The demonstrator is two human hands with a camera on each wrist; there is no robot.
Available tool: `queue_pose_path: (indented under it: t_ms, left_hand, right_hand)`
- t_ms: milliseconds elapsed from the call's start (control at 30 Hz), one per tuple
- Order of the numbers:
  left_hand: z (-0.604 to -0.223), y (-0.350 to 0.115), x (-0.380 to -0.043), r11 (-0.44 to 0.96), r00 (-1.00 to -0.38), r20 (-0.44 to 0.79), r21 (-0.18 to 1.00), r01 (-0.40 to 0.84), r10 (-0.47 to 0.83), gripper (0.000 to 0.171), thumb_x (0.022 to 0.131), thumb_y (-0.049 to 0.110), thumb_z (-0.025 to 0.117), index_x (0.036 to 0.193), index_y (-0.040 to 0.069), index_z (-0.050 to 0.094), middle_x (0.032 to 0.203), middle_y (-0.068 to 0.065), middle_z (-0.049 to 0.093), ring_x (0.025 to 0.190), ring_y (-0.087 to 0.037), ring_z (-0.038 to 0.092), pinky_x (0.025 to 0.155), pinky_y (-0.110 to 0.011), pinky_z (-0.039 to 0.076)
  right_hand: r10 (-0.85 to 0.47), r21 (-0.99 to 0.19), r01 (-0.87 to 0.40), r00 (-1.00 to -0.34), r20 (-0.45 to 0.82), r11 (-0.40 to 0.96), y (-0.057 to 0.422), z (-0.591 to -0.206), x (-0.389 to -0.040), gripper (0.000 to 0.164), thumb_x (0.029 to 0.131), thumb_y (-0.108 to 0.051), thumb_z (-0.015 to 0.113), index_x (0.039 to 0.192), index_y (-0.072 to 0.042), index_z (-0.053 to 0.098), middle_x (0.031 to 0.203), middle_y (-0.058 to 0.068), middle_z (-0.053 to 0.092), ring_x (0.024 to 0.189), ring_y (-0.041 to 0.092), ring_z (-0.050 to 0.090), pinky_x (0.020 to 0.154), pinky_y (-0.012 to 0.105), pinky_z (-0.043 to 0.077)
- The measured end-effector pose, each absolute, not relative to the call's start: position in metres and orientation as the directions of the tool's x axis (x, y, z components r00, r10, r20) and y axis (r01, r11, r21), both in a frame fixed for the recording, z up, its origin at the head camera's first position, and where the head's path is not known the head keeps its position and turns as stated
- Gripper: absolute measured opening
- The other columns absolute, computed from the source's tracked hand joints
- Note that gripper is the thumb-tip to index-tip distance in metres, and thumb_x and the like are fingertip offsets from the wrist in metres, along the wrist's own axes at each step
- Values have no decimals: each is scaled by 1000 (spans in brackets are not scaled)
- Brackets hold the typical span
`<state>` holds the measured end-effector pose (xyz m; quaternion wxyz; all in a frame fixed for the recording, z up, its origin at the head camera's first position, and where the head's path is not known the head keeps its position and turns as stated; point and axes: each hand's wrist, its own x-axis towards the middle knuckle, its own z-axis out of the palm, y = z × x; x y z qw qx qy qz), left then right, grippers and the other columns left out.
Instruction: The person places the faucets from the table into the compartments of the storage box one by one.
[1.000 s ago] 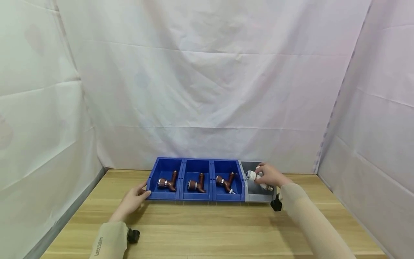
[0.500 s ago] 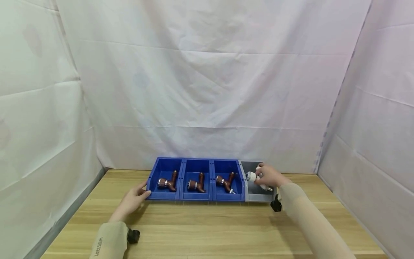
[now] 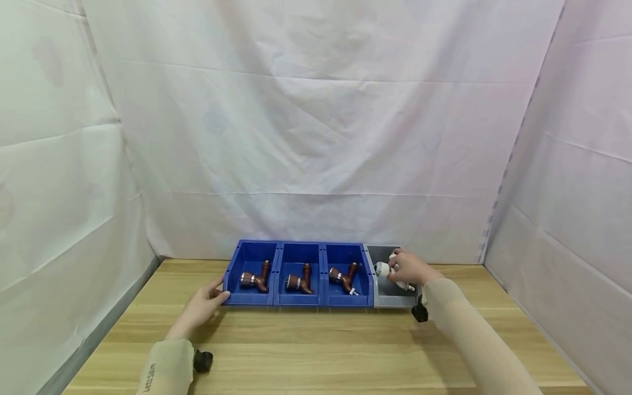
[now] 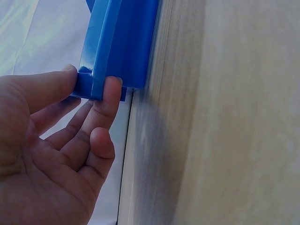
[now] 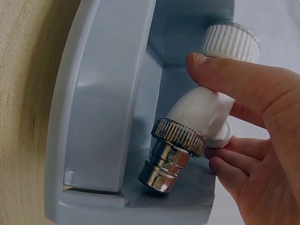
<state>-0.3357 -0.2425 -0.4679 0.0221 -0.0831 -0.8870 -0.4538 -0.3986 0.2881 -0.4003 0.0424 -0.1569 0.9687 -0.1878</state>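
A row of three blue bins and one grey bin (image 3: 395, 301) sits on the table. My right hand (image 3: 412, 267) grips a white water tap (image 5: 199, 112) in the grey bin. The tap has a ribbed white knob (image 5: 231, 42) and a shiny metal hose nozzle (image 5: 164, 165) pointing down towards the bin's floor. Thumb and fingers of my left hand (image 3: 201, 305) pinch the front outer corner of the leftmost blue bin (image 4: 99, 51). Each blue bin contains one brown tap: the left tap (image 3: 257, 278), the middle tap (image 3: 302, 281) and the right tap (image 3: 345, 278).
The wooden table (image 3: 316, 351) stretches in front of the bins. Behind them hangs a white cloth (image 3: 316, 137), and more white cloth encloses the left and right sides.
In my right hand the white tap has turned very slightly within the grey bin. The left hand, the bins and the brown taps stay where they were.
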Motion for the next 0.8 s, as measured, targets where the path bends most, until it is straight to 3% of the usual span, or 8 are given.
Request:
queue_pose_path:
  t_ms: [267,567,800]
  left_hand:
    - [-467,-242,-335,591,-985,125,788,173,122,57,98,15,58,144,-11,36,111,-25,65,95,-28,61,74,-37,47]
    - [-468,-242,-334,597,-983,134,782,182,124,57,98,15,59,143,-11,36,111,-25,65,99,-31,61,76,-39,48]
    - [-466,-241,-333,588,-984,131,789,179,124,57,98,15,58,143,-11,36,109,-24,65,94,-28,61,75,-38,47]
  right_hand:
    - [-310,-367,-276,-950,-38,889,287,-399,-400,21,78,-15,77,97,-5,74,146,36,30,121,49,47,90,52,48]
    - [-342,-337,-310,-939,-36,889,289,-404,-403,14,79,-14,76,91,-8,74,143,36,35,126,49,42,92,54,46]
    - [-335,-345,-303,-942,-36,889,287,-404,-403,15,78,-14,77,91,-7,73,143,36,35,125,50,43,93,54,45]
